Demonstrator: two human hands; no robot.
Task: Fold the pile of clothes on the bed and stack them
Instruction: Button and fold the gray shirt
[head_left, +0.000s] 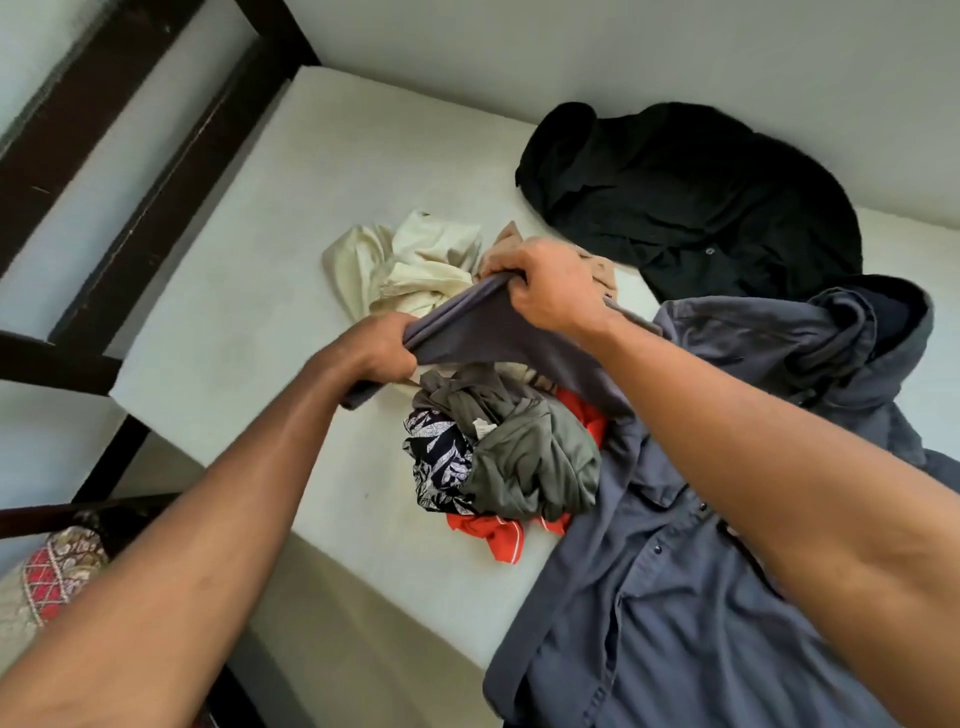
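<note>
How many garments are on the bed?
7: black garment at back; cream and tan ones mid-bed; grey shirt held at right; olive, patterned navy and red ones in front. More may be buried.

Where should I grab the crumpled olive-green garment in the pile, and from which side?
Pinch the crumpled olive-green garment at the raised folds by its white label, coming from above. It sits atop the navy patterned cloth and red cloth, so a top lift likely frees it.

head-worn wide-angle view, looking forward and down, close over the bed (249, 312), tilted frame
</note>
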